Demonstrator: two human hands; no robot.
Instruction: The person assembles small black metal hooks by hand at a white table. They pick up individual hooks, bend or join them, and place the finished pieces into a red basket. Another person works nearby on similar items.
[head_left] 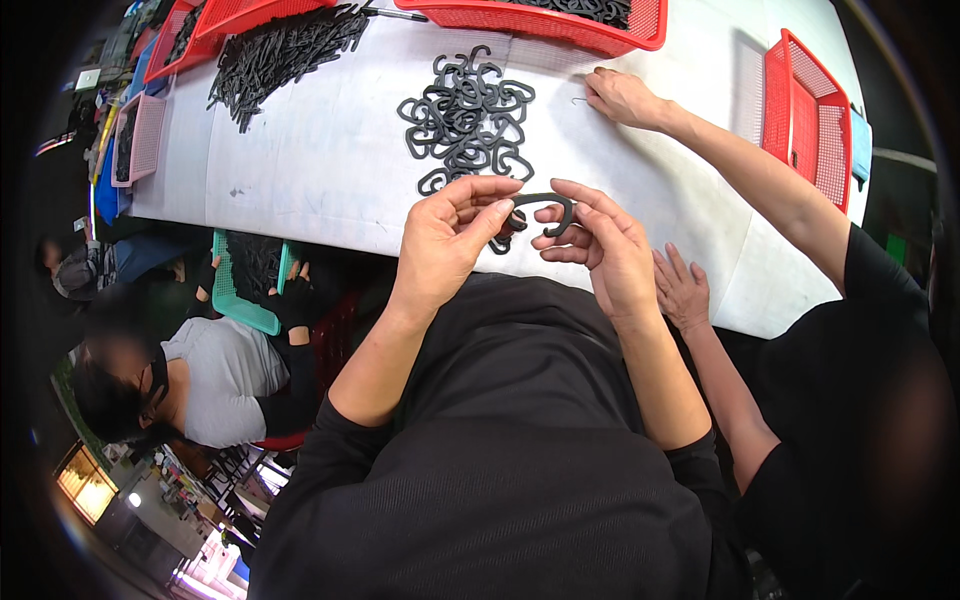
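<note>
Black curved piece (545, 200) held up over near edge of white table (330, 190), spanning both hands: L hand (450, 230) w/ thumb + fingertips pinched narrow on its L end, R hand (612, 250) likewise narrow about its hooked R end. Two-ended hold prob. steadies it & leaves the curve in plain view. Pile of similar pieces (465, 115) lies just beyond, apparently for short reach; straight strips (285, 60) at far L, prob. kept apart b/c of shape. Red basket (530, 20), far edge, likely stops loose pcs. spreading.
</note>
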